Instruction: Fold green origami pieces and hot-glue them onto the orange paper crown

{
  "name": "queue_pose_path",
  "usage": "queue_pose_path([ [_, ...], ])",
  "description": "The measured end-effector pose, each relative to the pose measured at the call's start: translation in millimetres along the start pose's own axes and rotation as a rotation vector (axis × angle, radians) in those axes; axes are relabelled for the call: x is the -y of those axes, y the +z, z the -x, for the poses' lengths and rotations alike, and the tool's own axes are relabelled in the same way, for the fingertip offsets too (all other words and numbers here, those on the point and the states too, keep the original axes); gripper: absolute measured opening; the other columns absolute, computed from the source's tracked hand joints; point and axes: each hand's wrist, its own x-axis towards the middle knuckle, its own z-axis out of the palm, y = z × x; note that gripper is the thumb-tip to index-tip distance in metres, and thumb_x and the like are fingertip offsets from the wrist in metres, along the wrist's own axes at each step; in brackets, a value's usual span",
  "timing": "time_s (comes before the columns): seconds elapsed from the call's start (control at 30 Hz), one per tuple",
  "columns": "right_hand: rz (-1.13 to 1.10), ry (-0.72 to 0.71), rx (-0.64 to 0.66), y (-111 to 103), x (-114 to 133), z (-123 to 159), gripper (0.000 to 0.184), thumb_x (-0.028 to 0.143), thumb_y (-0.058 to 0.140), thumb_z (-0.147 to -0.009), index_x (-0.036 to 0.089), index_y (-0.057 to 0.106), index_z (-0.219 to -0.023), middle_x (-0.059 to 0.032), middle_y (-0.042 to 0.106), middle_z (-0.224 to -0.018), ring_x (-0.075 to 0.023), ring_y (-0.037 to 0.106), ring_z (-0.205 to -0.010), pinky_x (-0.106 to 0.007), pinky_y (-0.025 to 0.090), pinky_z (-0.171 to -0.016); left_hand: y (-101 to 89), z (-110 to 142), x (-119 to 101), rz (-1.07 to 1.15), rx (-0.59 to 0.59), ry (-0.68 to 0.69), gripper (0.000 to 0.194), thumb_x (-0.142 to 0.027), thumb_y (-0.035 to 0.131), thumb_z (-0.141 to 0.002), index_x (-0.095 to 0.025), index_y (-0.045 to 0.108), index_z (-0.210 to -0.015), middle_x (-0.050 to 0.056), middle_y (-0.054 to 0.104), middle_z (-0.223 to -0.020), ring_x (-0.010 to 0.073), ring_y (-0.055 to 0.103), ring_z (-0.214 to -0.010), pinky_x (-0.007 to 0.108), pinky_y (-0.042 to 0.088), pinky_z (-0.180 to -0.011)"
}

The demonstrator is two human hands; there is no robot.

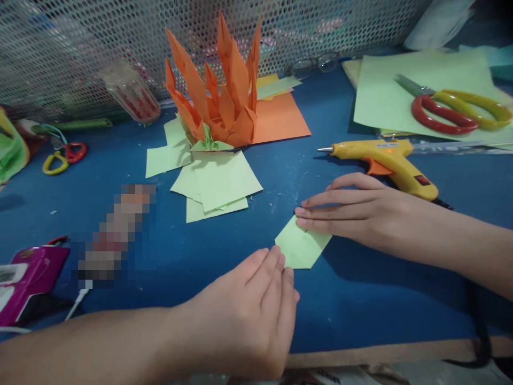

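Observation:
A small light green folded paper [301,247] lies on the blue table [224,256]. My left hand [252,310] lies flat, its fingertips pressing the paper's near left corner. My right hand [352,211] reaches in from the right with fingers stretched out together, flat on the paper's far edge. Neither hand grips anything.
Behind lie a stack of green paper squares [218,184], an orange folded paper spike model [224,96] on an orange sheet, and a yellow glue gun [385,163]. Red and yellow scissors [457,109] rest on green sheets at the right. Small scissors [64,158] and a magenta device [28,278] lie left.

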Motion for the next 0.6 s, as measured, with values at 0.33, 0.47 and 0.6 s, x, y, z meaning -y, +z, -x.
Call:
queue_pose_path([
  [0.33,0.01,-0.001,0.008,-1.6,1.0,-1.0,0.042,0.014,0.032,-0.099,0.029,0.055,-0.13,-0.0003,0.067,-0.121,-0.0152,0.061,-0.113,-0.039,0.043,-0.097,13.3,-3.4,15.9,0.307,-0.083,-0.383,0.022,-0.024,0.056,-0.092,-0.006,0.066,-0.101,0.011,0.073,-0.101,0.0198,0.067,-0.094,0.034,0.057,-0.089],
  [0.47,0.002,-0.005,0.011,-2.4,0.4,-1.3,0.039,0.013,0.033,-0.098,0.026,0.059,-0.124,-0.0008,0.068,-0.119,-0.0149,0.061,-0.111,-0.037,0.042,-0.097,12.4,-3.0,19.3,0.38,-0.051,-0.434,0.028,-0.028,0.057,-0.092,-0.005,0.063,-0.107,0.013,0.07,-0.108,0.0217,0.064,-0.1,0.038,0.055,-0.092],
  [0.6,-0.007,0.039,0.0,-0.4,-1.6,-1.2,0.035,0.016,0.038,-0.097,0.028,0.062,-0.119,0.0004,0.07,-0.115,-0.0147,0.064,-0.106,-0.037,0.042,-0.096,10.9,-2.4,20.6,0.443,-0.03,-0.485,0.031,-0.027,0.058,-0.09,-0.006,0.059,-0.114,0.012,0.068,-0.11,0.0203,0.061,-0.099,0.036,0.054,-0.09],
])
